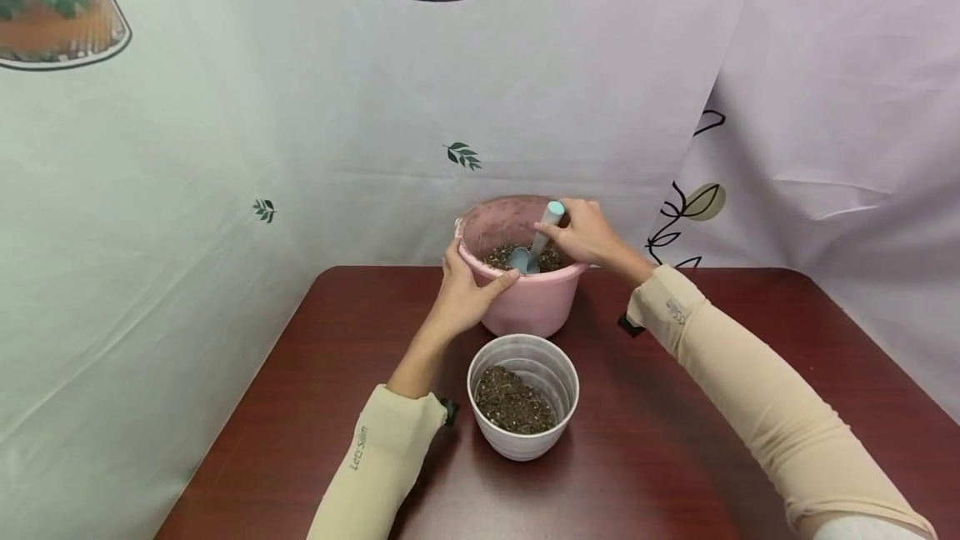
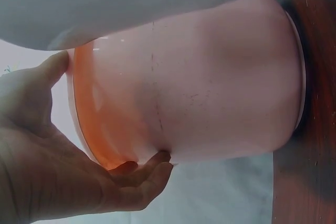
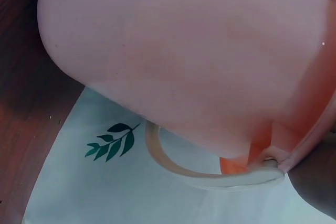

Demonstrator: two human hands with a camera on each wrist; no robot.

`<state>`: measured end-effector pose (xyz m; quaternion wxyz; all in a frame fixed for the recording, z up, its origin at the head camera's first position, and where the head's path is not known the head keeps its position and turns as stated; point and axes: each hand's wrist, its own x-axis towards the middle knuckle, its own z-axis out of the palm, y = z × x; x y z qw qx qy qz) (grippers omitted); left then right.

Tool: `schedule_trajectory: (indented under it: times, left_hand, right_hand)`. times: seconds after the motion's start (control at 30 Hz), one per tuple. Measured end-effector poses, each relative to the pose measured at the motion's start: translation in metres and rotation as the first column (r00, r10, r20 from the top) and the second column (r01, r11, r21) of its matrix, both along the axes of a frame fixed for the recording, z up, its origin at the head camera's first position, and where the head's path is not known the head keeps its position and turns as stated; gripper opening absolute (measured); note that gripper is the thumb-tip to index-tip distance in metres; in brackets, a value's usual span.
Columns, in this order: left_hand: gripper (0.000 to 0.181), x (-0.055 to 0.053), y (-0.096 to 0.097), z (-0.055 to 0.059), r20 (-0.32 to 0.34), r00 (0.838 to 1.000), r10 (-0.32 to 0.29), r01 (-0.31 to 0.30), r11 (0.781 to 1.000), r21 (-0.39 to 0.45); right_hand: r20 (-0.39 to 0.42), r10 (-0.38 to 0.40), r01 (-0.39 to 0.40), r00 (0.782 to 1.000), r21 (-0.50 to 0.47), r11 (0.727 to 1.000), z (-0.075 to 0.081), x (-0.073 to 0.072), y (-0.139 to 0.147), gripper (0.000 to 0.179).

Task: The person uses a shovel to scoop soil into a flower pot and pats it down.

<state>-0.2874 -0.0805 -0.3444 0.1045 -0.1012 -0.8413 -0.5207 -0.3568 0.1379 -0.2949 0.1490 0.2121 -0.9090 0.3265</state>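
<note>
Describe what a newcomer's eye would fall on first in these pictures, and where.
Probably the pink bucket towards the table's far edge, its rim held by the left hand. Over it, the right hand grips a pale scoop whose blade is in dark soil. Nearer the person stands a whitish pot, partly filled with similar soil.

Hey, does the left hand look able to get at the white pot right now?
Probably yes, once the left hand releases the pink bucket it holds at the rim; the white pot stands nearby, and nothing covers its open top.
</note>
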Motion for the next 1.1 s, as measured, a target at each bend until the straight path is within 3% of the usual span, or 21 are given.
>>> schedule_trajectory:
  times: [0.3, 0.7, 0.93, 1.1]
  left_hand:
    - [0.109, 0.001, 0.000, 0.000, -0.009, 1.000, -0.003, 0.003, 1.000, -0.003]
    - [0.110, -0.002, -0.001, -0.001, -0.011, 1.000, 0.002, -0.002, 1.000, 0.001]
    - [0.110, -0.001, -0.002, 0.000, -0.010, 1.000, 0.003, -0.003, 1.000, -0.001]
    - [0.112, -0.001, -0.002, -0.001, 0.002, 1.000, 0.005, -0.005, 1.000, -0.009]
  right_hand:
    - [-0.043, 0.057, -0.058, 0.997, -0.034, 0.998, 0.001, 0.005, 0.003, 0.021]
    - [0.067, 0.122, -0.102, 0.990, -0.251, 0.963, 0.002, 0.016, 0.006, 0.019]
    - [0.093, 0.162, -0.108, 0.982, -0.426, 0.898, 0.001, 0.016, 0.005, 0.025]
    - [0.119, 0.163, -0.085, 0.979, -0.491, 0.867, 0.000, 0.016, 0.006, 0.025]
